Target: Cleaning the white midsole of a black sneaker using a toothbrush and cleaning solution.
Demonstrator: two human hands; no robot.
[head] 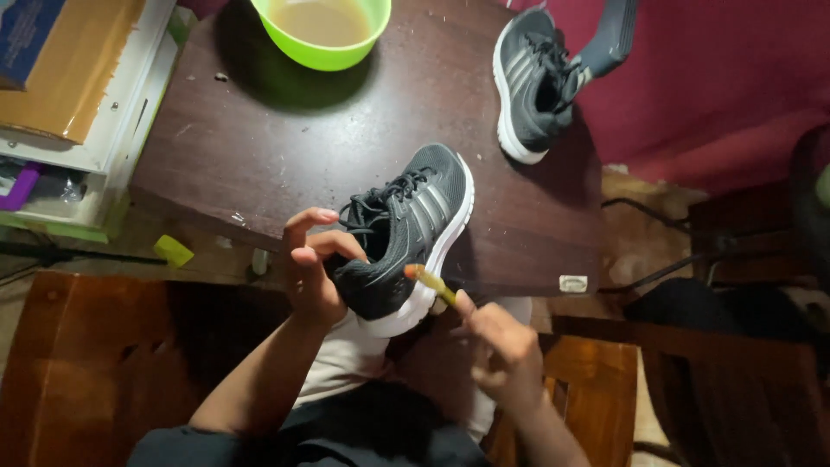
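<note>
Holding a dark sneaker (406,238) at table (259,147) edge, left hand (309,272) clamps its heel; right hand (497,346) closed on a small brush (430,282) touching the white sole. Second sneaker (529,82) waits at 1 o'clock, green bowl (322,30) at 12. Scrubbing looks midway, judging by that.

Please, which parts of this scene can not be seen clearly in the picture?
Head view only:
- Heel of the near shoe: covered by the left hand.
- Brush in the right hand: motion blur hides the bristles, the hand hides the handle.
- Green bowl: far rim cut off by the top edge.
- Second shoe: inside too dark to see.
</note>
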